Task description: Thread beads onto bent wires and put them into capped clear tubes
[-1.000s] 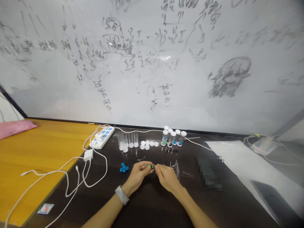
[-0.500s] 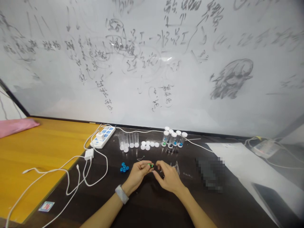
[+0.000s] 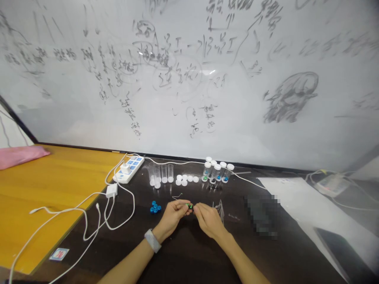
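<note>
Currently my left hand (image 3: 170,216) pinches the green piece (image 3: 190,206), between both hands; what my right hand (image 3: 211,221) grips, I can't tell.

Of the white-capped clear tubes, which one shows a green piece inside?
The front-left tube of the capped group: a green piece shows at its bottom, while blue or dark ones show in its neighbours.

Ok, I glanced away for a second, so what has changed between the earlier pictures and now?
The right hand, its thumb and fingers spread in the middle picture, has drawn them together again beside the green piece, much as in the first. The left hand still holds that piece. The blue pieces, white caps and clear tubes stayed put.
</note>
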Tool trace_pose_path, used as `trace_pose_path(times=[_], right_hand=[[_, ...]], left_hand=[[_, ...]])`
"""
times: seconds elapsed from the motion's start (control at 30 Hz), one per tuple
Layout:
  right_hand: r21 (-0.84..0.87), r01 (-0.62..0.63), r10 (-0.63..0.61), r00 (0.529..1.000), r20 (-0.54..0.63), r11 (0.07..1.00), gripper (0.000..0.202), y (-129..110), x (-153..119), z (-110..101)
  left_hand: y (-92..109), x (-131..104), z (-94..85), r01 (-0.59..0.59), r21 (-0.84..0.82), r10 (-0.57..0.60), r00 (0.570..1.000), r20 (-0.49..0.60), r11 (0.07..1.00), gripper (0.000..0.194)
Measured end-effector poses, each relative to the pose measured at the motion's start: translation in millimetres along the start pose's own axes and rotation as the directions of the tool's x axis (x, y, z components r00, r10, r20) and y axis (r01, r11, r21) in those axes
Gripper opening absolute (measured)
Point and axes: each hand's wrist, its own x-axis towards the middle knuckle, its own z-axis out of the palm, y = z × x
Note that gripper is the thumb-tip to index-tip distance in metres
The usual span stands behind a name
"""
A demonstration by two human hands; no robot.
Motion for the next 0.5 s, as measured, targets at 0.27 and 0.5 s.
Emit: trace_pose_path(times=[0.27, 0.5], right_hand=[[-0.038, 0.023, -0.023, 1.0, -0.012, 0.999, 0.024, 0.2, -0.2, 1.1], [-0.003, -0.016, 0.016, 1.0, -0.015, 1.0, 0.017, -0.6, -0.6, -0.8]], left_hand=[[-2.5, 1.0, -1.8, -0.01, 0.003, 0.01, 1.0, 0.011, 1.0, 0.035], [-2.8, 1.0, -2.0, -0.014, 0.0, 0.014, 1.0, 0.006, 1.0, 0.034]])
